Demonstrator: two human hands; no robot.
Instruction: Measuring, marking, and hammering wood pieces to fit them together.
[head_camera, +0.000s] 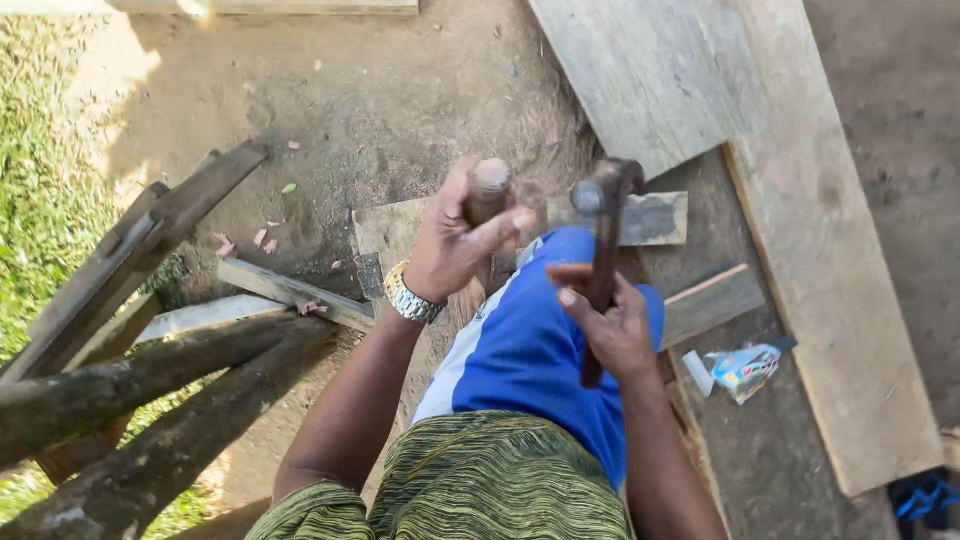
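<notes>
Gripping an upright wooden-handled chisel (487, 190), the left hand (450, 250) sits at 11 o'clock of the knee. The right hand (610, 325), closed around a hammer (603, 250), holds it raised just beside the chisel's top; no cut in the plank (395, 235) below is visible.

I am seeing open bare dirt ground (400, 110) ahead of my left hand (450, 250), giving free passage there. Rough log poles (150, 375) are crowding the left flank. Wide grey planks (790, 230) are blocking the right, beyond my right hand (610, 325). My blue-clad knee (530, 345) is filling the space just beneath both hands.
</notes>
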